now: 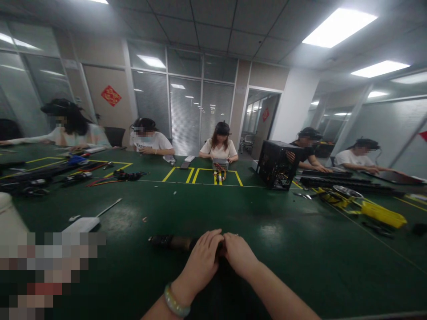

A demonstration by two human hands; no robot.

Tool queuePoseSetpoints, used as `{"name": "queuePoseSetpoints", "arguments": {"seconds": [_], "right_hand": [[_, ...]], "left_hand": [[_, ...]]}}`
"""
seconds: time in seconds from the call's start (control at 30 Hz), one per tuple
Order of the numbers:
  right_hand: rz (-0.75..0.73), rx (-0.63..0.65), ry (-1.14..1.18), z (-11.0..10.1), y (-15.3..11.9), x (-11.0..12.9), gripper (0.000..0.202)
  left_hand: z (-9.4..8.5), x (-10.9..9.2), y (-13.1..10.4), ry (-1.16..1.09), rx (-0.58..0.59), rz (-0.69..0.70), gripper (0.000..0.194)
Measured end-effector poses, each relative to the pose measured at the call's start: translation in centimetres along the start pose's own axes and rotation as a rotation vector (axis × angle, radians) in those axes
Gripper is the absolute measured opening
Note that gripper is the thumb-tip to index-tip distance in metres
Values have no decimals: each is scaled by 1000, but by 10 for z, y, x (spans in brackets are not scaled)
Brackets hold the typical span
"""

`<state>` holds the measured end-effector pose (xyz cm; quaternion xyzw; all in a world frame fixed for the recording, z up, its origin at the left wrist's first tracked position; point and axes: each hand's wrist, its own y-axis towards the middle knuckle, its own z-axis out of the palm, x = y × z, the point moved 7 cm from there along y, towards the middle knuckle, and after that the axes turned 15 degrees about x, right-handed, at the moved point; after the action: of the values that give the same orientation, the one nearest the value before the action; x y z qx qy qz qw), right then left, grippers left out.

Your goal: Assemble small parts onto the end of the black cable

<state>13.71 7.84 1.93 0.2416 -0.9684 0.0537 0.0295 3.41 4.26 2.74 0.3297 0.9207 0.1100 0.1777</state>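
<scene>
A dark tube-shaped object (170, 242) with a brownish band lies crosswise low over the green table. Its left end sticks out past my left hand (206, 252), whose fingers bend over its right part. Close against it, my right hand (240, 254) is closed around the right end, and its fingertips are mostly hidden. The two hands touch or nearly touch at the fingers. The object's exact kind cannot be made out, since both hands cover much of it.
The green table (133, 266) has a white-handled screwdriver (83, 224) at left and cables (123, 175) beyond. A black computer case (278, 164) stands right of centre, near a yellow basket (383, 214). Several people sit across the table; another person's blurred arm is at lower left.
</scene>
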Motion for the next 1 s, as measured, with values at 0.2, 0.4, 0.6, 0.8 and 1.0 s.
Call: {"name": "queuePoseSetpoints", "arguments": {"seconds": [0.2, 0.4, 0.6, 0.8, 1.0], "right_hand": [[-338, -42, -271, 9, -3, 14, 27], [-279, 132, -244, 13, 5, 16, 26], [-77, 168, -122, 2, 8, -27, 28], [312, 180, 11, -14, -61, -154, 27], [803, 172, 76, -16, -207, -270, 35]], "left_hand": [[-1, -14, -5, 107, -33, 99, 67], [-9, -9, -4, 54, -60, 51, 52], [-11, -6, -3, 11, -63, 41, 48], [-3, 9, -2, -50, -17, -4, 49], [7, 16, 0, -135, 41, -8, 45]]}}
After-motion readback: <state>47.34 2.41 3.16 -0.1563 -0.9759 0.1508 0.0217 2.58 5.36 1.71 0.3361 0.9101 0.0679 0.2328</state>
